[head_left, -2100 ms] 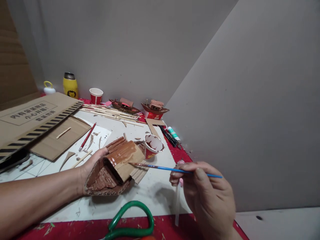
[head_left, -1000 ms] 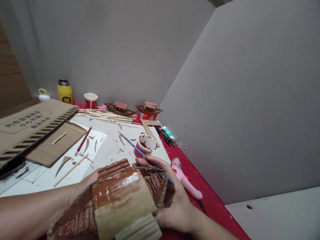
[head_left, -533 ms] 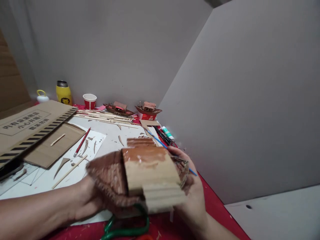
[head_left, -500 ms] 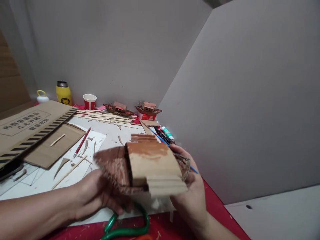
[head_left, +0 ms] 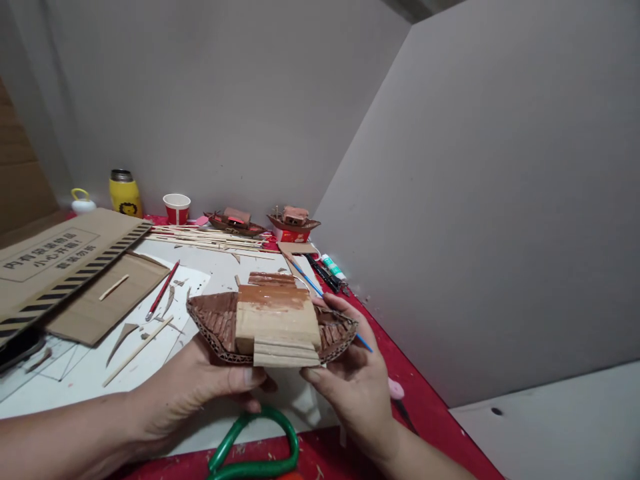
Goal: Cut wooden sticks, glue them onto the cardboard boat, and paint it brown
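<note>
Between my hands is a cardboard model boat (head_left: 277, 323) with a brown-painted hull; its curved cabin roof is brown along the far side and bare tan along the near side. My left hand (head_left: 200, 383) grips the hull from below on the left, thumb at the near edge. At the right end, my right hand (head_left: 357, 380) holds the boat too, with a blue paintbrush (head_left: 365, 343) running through its fingers; the brush's bristle end points away, beyond the boat. Below the boat lie green-handled scissors (head_left: 295, 437) on the table.
Two finished-looking model boats (head_left: 236, 220) stand at the back, one on a red box (head_left: 293, 235). Thin wooden sticks (head_left: 210, 236), a paper cup (head_left: 177, 209), a yellow bottle (head_left: 125, 197), a red pencil (head_left: 163, 291) and cardboard sheets (head_left: 55, 260) surround the white paper. A grey wall rises at right.
The boat has shifted left and levelled, turning so that its right end shows more. Both hands have moved with it, and my left thumb now shows along the near edge.
</note>
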The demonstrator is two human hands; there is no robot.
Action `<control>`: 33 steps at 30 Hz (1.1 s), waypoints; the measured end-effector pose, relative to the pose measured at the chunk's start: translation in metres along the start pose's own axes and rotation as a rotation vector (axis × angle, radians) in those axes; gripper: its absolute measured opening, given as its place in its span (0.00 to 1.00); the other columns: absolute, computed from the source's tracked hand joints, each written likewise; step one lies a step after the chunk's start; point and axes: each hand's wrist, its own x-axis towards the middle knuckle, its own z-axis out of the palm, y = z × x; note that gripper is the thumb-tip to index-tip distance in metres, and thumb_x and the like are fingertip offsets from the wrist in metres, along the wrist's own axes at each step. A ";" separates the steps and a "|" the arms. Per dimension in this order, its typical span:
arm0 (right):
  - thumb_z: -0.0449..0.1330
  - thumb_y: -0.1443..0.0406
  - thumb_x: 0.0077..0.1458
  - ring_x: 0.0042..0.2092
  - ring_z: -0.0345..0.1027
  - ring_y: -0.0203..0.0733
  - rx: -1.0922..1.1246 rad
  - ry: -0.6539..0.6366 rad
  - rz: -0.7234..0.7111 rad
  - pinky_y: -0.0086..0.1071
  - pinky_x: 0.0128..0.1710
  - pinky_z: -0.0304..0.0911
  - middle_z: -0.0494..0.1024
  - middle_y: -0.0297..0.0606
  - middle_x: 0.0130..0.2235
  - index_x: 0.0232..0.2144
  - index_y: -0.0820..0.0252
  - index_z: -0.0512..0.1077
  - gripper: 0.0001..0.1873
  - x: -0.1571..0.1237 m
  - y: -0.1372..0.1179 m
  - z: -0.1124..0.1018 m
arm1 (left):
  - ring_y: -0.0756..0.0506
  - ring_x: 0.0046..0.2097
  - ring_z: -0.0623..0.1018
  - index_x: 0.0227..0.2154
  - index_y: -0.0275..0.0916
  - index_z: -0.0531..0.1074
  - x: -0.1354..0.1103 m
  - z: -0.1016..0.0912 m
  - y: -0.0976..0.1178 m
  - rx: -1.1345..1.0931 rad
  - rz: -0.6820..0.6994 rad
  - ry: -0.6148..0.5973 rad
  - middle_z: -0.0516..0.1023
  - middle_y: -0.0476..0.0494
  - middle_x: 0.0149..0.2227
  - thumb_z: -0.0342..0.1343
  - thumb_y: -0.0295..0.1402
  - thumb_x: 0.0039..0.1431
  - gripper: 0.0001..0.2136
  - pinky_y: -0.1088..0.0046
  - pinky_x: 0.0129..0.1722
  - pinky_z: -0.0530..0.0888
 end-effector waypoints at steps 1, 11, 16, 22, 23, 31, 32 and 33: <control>0.77 0.61 0.41 0.56 0.73 0.51 -0.004 -0.002 0.004 0.44 0.55 0.71 0.73 0.46 0.60 0.58 0.49 0.65 0.43 0.000 0.001 0.000 | 0.44 0.40 0.76 0.39 0.39 0.83 0.000 0.000 0.000 -0.014 0.010 0.011 0.81 0.41 0.39 0.71 0.36 0.51 0.12 0.72 0.36 0.77; 0.76 0.59 0.43 0.56 0.74 0.53 0.041 -0.031 0.036 0.46 0.54 0.72 0.77 0.49 0.57 0.56 0.52 0.68 0.39 0.002 0.007 0.003 | 0.43 0.41 0.77 0.41 0.40 0.81 -0.002 0.004 0.012 0.037 0.097 0.078 0.81 0.39 0.42 0.69 0.35 0.54 0.12 0.70 0.36 0.78; 0.76 0.62 0.45 0.56 0.74 0.49 0.067 -0.041 0.011 0.41 0.54 0.73 0.76 0.45 0.58 0.57 0.49 0.67 0.38 0.001 0.007 0.003 | 0.41 0.44 0.77 0.54 0.43 0.76 -0.003 0.006 0.017 0.066 0.123 0.075 0.80 0.37 0.51 0.68 0.38 0.55 0.23 0.68 0.37 0.78; 0.76 0.63 0.45 0.58 0.72 0.51 0.049 -0.040 -0.002 0.44 0.56 0.71 0.76 0.46 0.59 0.57 0.49 0.66 0.39 0.000 0.008 0.003 | 0.40 0.44 0.79 0.62 0.44 0.68 -0.003 0.008 0.019 0.095 0.128 0.119 0.79 0.36 0.54 0.68 0.38 0.54 0.32 0.69 0.36 0.76; 0.75 0.63 0.45 0.58 0.72 0.51 0.043 -0.040 -0.004 0.44 0.56 0.71 0.76 0.46 0.59 0.57 0.49 0.66 0.38 0.000 0.008 0.003 | 0.40 0.44 0.79 0.63 0.43 0.67 -0.003 0.008 0.019 0.096 0.138 0.123 0.79 0.36 0.54 0.69 0.38 0.53 0.33 0.69 0.36 0.76; 0.75 0.64 0.46 0.57 0.73 0.49 0.040 -0.051 -0.040 0.40 0.54 0.72 0.77 0.45 0.58 0.57 0.48 0.67 0.38 -0.001 0.009 0.001 | 0.36 0.51 0.78 0.62 0.43 0.66 0.001 0.004 0.018 0.109 0.147 0.140 0.77 0.35 0.58 0.69 0.37 0.53 0.34 0.70 0.37 0.77; 0.75 0.65 0.47 0.57 0.73 0.48 0.041 -0.060 -0.059 0.38 0.53 0.72 0.77 0.43 0.58 0.57 0.46 0.68 0.37 0.000 0.010 0.001 | 0.36 0.51 0.78 0.62 0.42 0.67 0.001 0.004 0.018 0.105 0.148 0.139 0.77 0.35 0.57 0.69 0.36 0.53 0.33 0.70 0.37 0.77; 0.74 0.65 0.48 0.57 0.73 0.47 0.040 -0.074 -0.077 0.36 0.53 0.72 0.77 0.42 0.58 0.57 0.45 0.68 0.36 0.000 0.010 0.001 | 0.35 0.51 0.78 0.61 0.41 0.67 0.001 0.005 0.018 0.096 0.149 0.142 0.78 0.35 0.57 0.69 0.35 0.52 0.33 0.69 0.38 0.77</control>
